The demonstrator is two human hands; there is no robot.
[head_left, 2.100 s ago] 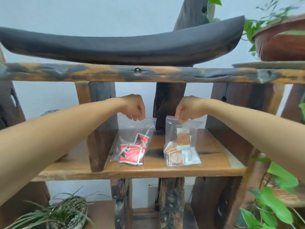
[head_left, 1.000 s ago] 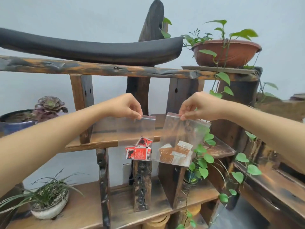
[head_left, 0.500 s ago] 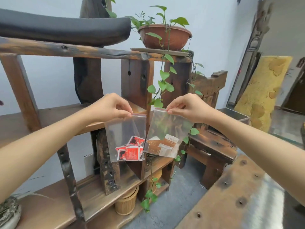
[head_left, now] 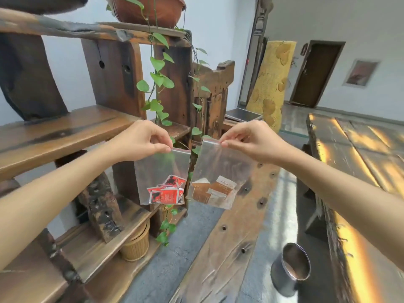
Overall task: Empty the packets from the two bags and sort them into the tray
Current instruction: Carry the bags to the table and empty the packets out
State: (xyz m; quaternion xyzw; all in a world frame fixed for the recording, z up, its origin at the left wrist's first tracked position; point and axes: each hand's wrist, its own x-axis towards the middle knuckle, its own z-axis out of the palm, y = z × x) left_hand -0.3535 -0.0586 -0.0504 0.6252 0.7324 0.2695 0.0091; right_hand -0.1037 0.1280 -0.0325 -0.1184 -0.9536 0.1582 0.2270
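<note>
My left hand pinches the top edge of a clear zip bag that hangs in the air with several red packets at its bottom. My right hand pinches the top of a second clear zip bag, which holds several brown and white packets. Both bags hang side by side at chest height, almost touching, with their tops closed. No tray is in view.
A dark wooden shelf unit stands at the left with a trailing green vine and a wicker basket low down. A long wooden bench runs below the bags. A metal cup stands at lower right beside a wooden table.
Both hands lifted the bags off the shelf and carried them to the right, away from the shelf unit. The view has turned right towards the bench and table.
</note>
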